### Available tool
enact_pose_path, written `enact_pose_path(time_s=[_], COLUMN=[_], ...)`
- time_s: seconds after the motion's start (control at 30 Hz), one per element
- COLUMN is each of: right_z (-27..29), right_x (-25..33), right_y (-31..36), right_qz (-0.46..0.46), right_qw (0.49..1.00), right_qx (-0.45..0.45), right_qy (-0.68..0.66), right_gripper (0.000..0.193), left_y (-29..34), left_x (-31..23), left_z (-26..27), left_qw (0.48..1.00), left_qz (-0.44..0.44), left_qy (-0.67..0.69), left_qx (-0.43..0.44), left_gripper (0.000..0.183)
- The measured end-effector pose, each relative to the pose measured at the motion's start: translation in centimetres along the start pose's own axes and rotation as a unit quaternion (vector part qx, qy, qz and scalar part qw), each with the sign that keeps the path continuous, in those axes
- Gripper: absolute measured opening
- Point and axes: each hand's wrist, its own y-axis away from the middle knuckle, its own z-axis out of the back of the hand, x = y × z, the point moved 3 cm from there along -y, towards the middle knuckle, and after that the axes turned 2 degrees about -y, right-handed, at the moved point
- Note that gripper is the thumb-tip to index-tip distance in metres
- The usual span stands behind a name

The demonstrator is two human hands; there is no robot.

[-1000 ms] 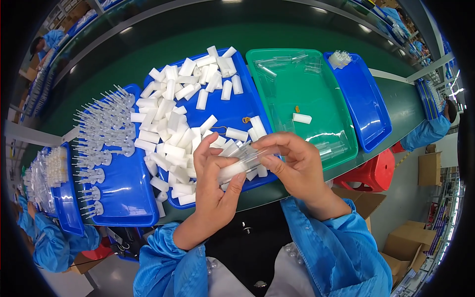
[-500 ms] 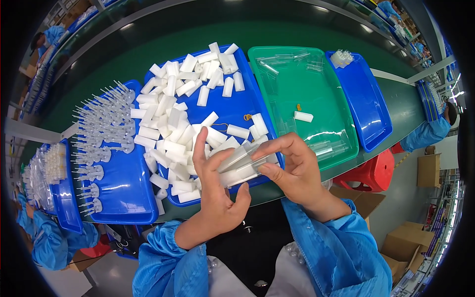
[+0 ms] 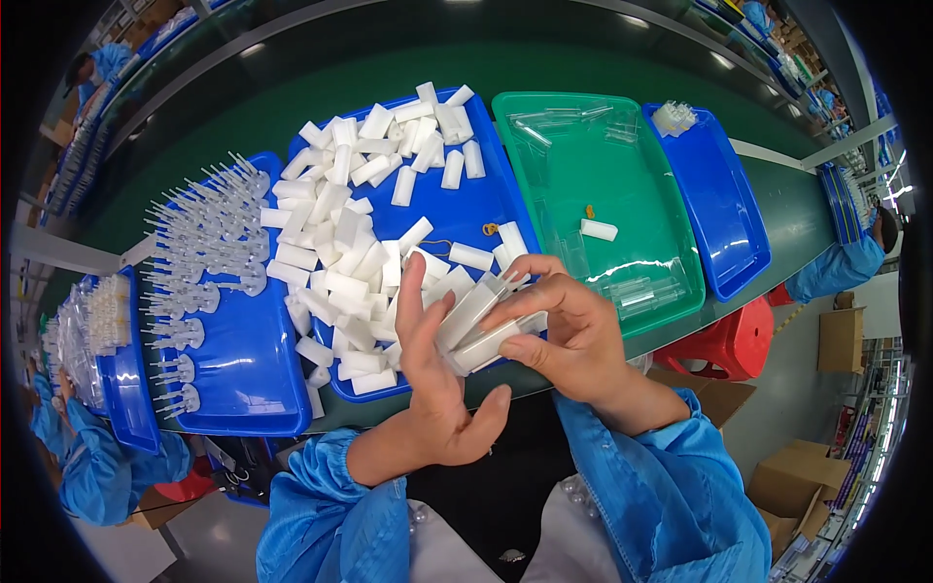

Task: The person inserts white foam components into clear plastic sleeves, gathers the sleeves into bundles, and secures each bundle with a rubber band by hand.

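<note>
My right hand pinches a few white rectangular blocks between thumb and fingers, over the near edge of the middle blue tray. Clear plastic seems to cover part of them. Beside their left end is my left hand, its fingers stretched up and its thumb spread apart. Whether its fingers touch the blocks I cannot tell. Behind both hands, a loose heap of similar white blocks fills much of the tray. In the green tray to the right lie clear plastic tubes and a single white block.
Left of the heap, another blue tray carries many translucent stemmed parts. A blue tray at the right has a small cluster of whitish pieces. A red stool stands below the table edge. Co-workers in blue sleeves sit at both sides.
My left hand's thumb and fingers have moved away from the blocks. My right hand has shifted slightly left and tilted the blocks, its fingers now further over them.
</note>
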Motion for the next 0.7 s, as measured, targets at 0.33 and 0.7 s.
enact_pose_path(time_s=[0.33, 0.7], right_z=[1.9, -1.4], right_x=[1.0, 2.2], right_y=[-0.6, 0.1], right_qz=[-0.013, 0.187], right_qw=[0.996, 0.898], right_qx=[0.087, 0.084], right_qy=[-0.015, 0.388], right_gripper=[0.03, 0.062], left_y=[0.0, 0.5], left_x=[0.1, 0.2], left_z=[-0.8, 0.3], left_qw=[0.694, 0.811], left_qz=[0.377, 0.313], left_qy=[0.598, 0.468], left_qx=[0.137, 0.158], left_gripper=[0.061, 0.056])
